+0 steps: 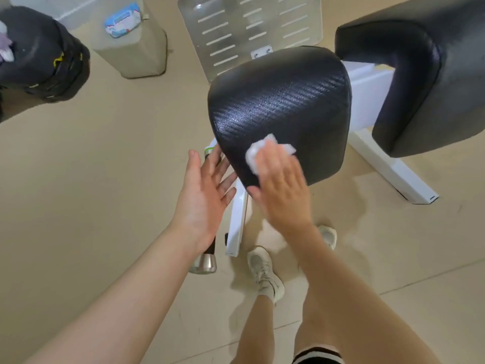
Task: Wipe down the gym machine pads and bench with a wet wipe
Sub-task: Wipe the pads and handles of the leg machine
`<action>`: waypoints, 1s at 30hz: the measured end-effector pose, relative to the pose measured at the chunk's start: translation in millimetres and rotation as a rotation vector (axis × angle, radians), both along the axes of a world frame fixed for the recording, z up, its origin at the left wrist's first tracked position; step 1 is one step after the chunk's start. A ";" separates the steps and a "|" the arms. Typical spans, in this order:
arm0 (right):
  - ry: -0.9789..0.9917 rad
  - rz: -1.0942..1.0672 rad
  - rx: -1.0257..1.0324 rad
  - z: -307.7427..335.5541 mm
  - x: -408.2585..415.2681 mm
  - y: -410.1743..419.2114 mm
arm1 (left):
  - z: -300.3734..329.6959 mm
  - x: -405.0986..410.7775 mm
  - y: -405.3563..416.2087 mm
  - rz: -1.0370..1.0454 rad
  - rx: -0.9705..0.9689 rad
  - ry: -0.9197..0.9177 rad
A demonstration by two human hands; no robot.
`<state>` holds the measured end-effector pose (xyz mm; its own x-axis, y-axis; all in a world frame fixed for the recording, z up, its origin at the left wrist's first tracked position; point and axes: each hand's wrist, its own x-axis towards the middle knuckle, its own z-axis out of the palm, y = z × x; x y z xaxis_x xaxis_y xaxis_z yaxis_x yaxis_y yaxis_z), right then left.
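The person's right hand [282, 187] lies flat, fingers straight, on the near lower corner of the black seat pad [280, 106], pressing a crumpled white wet wipe [258, 151] against the vinyl; the wipe shows past the fingertips and on both sides of them. The left hand [203, 195] is spread, palm turned up toward the camera, just beside the pad's left edge, holding nothing; its fingers reach toward that edge, though whether they touch it cannot be told. The pad's carbon-weave surface looks slick and faintly shiny, so the thin, limp wipe would probably slide easily yet bunch up unless kept flat under the whole palm. The cushion itself is likely soft over a firm base fixed to the white frame [237, 227], so it should take steady pressure without shifting. A larger black back pad [420, 74] stands to the right, and a pack of wipes [122, 19] sits on a grey stand further back at the left.
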<state>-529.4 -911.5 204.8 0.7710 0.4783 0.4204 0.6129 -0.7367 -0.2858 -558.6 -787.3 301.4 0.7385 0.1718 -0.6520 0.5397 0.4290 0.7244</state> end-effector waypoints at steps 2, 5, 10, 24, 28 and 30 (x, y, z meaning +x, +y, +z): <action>-0.005 -0.157 -0.037 0.4 15.5 -27.1 | -1.0 -1.5 -5.1 0.010 0.025 -0.009; 0.102 -0.341 -0.011 6.4 28.1 -54.0 | -4.5 -4.4 -16.3 0.089 0.000 -0.018; 0.168 -0.252 0.083 12.8 22.0 -36.3 | -9.0 -6.2 -38.7 0.157 -0.023 -0.113; 0.035 -0.070 -0.113 -14.8 30.2 -93.8 | -52.7 -34.7 -59.7 0.223 0.034 -0.120; 0.114 -0.027 0.058 -17.0 26.0 -89.1 | -55.0 -36.2 -65.7 0.215 0.075 -0.133; 0.072 0.180 0.050 -27.3 5.6 -65.4 | -58.1 -36.1 -68.0 0.219 0.078 -0.138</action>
